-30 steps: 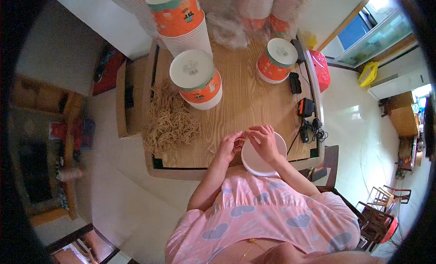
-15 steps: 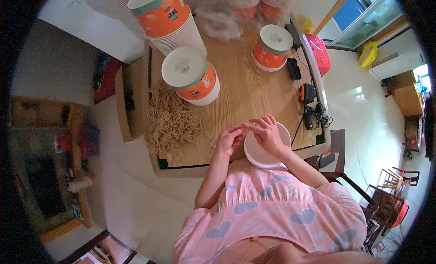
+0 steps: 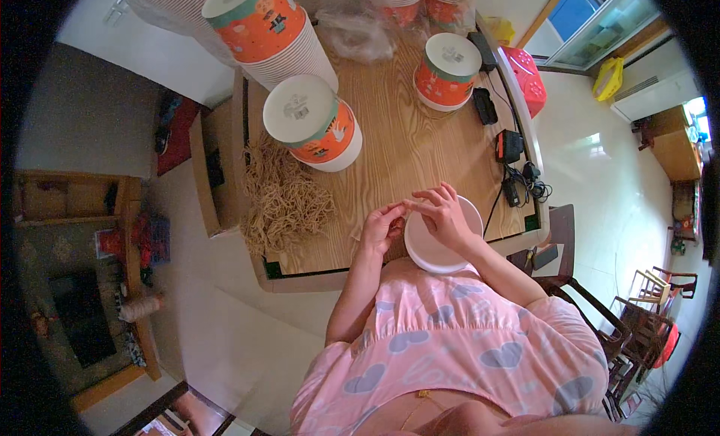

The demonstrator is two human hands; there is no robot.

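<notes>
Still unmoved: white bowl (image 3: 433, 250) beneath fingers (image 3: 427, 203).

Bright daylight, floor glare at right, heavy fisheye bend w/ black rim.

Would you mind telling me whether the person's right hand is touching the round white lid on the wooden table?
Touching. The head view shows the right hand lying across the round white lid, with no gap visible.
</notes>
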